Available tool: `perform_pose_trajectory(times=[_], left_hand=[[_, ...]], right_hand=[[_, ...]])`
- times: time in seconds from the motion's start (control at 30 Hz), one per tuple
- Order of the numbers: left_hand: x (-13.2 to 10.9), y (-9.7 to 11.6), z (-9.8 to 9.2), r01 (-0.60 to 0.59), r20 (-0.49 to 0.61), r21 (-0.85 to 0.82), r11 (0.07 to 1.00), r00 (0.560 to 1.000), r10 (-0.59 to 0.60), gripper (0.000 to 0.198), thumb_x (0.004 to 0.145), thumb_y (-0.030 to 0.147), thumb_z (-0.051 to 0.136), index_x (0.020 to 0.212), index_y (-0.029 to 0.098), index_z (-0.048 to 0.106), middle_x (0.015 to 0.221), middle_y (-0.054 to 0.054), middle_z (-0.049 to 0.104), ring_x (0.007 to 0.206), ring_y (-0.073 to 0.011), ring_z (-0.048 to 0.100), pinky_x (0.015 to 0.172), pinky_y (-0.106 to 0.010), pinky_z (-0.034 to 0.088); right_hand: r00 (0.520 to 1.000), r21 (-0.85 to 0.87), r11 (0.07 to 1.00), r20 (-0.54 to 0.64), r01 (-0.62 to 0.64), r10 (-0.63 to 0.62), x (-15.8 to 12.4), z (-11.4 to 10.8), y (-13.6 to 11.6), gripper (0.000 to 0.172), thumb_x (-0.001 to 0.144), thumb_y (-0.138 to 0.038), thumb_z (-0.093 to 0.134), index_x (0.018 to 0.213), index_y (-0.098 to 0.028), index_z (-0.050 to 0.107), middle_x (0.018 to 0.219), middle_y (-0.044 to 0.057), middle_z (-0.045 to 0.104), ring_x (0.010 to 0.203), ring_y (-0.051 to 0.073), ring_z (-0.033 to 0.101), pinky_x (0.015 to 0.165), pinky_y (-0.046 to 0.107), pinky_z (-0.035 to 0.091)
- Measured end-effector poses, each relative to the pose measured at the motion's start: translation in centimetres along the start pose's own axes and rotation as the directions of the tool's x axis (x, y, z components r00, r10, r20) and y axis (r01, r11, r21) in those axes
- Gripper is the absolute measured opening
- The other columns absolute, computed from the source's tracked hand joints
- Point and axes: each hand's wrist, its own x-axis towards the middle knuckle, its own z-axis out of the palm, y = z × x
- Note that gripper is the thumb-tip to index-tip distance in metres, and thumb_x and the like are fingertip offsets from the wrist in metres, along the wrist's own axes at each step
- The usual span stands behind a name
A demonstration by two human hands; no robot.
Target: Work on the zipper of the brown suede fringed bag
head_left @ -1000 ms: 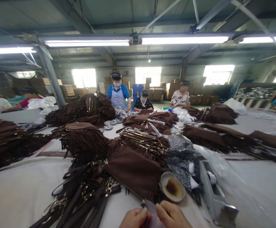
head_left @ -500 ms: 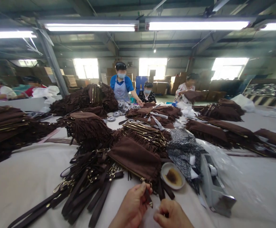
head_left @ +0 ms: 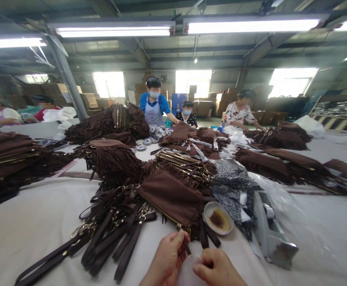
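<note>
My left hand (head_left: 165, 262) pinches the dark zipper pull (head_left: 187, 248) that hangs from the corner of a brown suede fringed bag (head_left: 170, 196) lying in front of me. My right hand (head_left: 216, 269) is closed beside it, fingers curled around something small and pale that I cannot make out. Both hands sit at the bottom edge of the view, over the white table (head_left: 33, 222). A heap of dark brown straps (head_left: 110, 234) with gold clasps lies just left of my left hand.
A small white dish (head_left: 218, 218) with brown paste and a grey tape dispenser (head_left: 270, 232) stand right of the bag. Patterned cloth (head_left: 231, 184) and piles of fringed bags (head_left: 110, 161) cover the table. Several people work at the far side and left.
The view tilted down a little. The pale slip between my hands is gone; my left hand now pinches the zipper pull and my right hand has closed beside it.
</note>
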Motion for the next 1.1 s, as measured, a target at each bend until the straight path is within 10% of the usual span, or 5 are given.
perform_pose_trajectory(times=[0.53, 1.1], left_hand=[[-0.1, -1.5, -5.4, 0.076, -0.057, 0.341, 0.937, 0.997, -0.060, 0.050, 0.057, 0.059, 0.077, 0.069, 0.015, 0.059, 0.058, -0.001, 0.059, 0.053, -0.0144, 0.054, 0.054, -0.026, 0.042], [1.5, 0.0, -6.6, -0.053, -0.185, 0.820, 0.569, 0.918, 0.352, 0.019, 0.073, 0.028, 0.050, 0.063, 0.016, 0.061, 0.060, -0.004, 0.059, 0.063, -0.0186, 0.053, 0.058, -0.029, 0.037]], right_hand=[[0.992, 0.294, 0.951, -0.044, -0.097, 0.115, 3.9, 4.8, 0.2, 0.057, 0.061, -0.075, 0.051, 0.047, -0.021, 0.040, 0.049, -0.004, 0.033, 0.050, 0.010, 0.029, 0.047, 0.027, 0.020], [0.938, 0.515, 0.787, 0.250, -0.340, 0.241, 6.0, 7.7, 1.3, 0.032, 0.069, -0.040, 0.057, 0.047, -0.018, 0.048, 0.040, -0.003, 0.049, 0.029, 0.007, 0.044, 0.033, 0.017, 0.028]])
